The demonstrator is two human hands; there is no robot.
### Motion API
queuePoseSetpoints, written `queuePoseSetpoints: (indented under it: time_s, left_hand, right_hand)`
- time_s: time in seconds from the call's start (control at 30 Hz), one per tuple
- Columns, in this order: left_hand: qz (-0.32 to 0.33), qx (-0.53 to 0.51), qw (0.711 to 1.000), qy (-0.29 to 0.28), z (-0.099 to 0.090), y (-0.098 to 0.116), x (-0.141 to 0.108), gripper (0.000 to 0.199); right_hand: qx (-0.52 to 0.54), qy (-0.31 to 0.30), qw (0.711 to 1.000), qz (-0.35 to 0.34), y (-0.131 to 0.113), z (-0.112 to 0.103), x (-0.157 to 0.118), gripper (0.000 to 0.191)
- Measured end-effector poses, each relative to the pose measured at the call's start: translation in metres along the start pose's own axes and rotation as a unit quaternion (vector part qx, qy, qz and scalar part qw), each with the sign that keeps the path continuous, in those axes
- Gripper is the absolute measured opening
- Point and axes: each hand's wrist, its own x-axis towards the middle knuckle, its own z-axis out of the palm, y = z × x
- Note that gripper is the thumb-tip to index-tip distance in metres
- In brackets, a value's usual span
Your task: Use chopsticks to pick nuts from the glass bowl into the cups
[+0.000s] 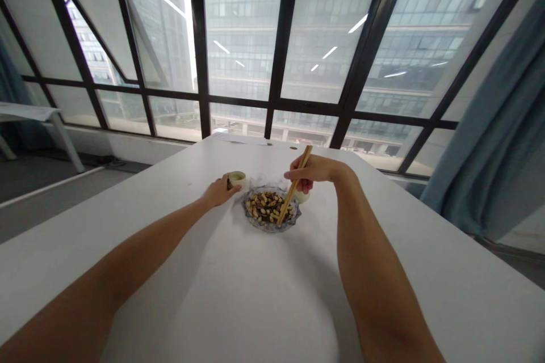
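So the two hands are well apart here, with a clear glass bowl (pixel 275 229) sitting between them, a bit nearer to the body than either one. It's loaded with a mix of pale and dark bits (pixel 266 205), kinda like seeds or beans, but they're too small for me to say which.

The left hand (pixel 218 191) is wrapped around the side of a small cup (pixel 242 184), just beyond the bowl's left edge. Thumb's on the near side of it. The cup's inside looks yellowish-green, though I can't tell whether that's contents or just the color of the thing.

The right hand (pixel 313 170) is up above the bowl's far right side, fingers closed on a pair of wooden chopsticks (pixel 293 191). They slant down and to the left from that grip, with the tips down at the bits on the bowl's near right side. Can't make out if anything's pinched between them.

Right below that same hand, just beside the bowl, there's a pale round thing (pixel 302 197), partly hidden, so no clue what it is.

All of this is on a big white table (pixel 238 295). Way out past both hands there are windows (pixel 242 28), and a blue curtain (pixel 489 119) hangs well off to the right hand's right.
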Motion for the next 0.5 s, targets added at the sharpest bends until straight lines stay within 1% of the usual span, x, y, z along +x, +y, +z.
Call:
queuePoseSetpoints:
  time_s: [0.07, 0.13, 0.27, 0.37, 0.5]
  left_hand:
    - [-0.001, -0.004, 1.0, 0.002, 0.001, 0.0, 0.001, 0.074]
    - [-0.003, -0.003, 1.0, 0.003, 0.002, 0.0, 0.001, 0.075]
    - [-0.015, 0.02, 1.0, 0.001, 0.001, 0.005, -0.001, 0.078]
    - [-0.013, 0.033, 0.999, -0.002, -0.001, 0.009, -0.003, 0.078]
    - [-0.008, 0.034, 0.999, -0.001, -0.001, 0.01, -0.004, 0.077]
  right_hand:
    - [0.002, -0.01, 1.0, 0.019, -0.003, 0.003, 0.001, 0.036]
    - [0.007, 0.001, 1.0, 0.024, -0.003, 0.006, 0.004, 0.035]
    - [0.015, 0.062, 0.998, -0.005, 0.001, 0.009, 0.013, 0.035]
    - [0.014, 0.1, 0.994, -0.029, 0.005, 0.01, 0.018, 0.035]
    - [-0.001, 0.145, 0.988, -0.053, 0.006, 0.008, 0.018, 0.033]
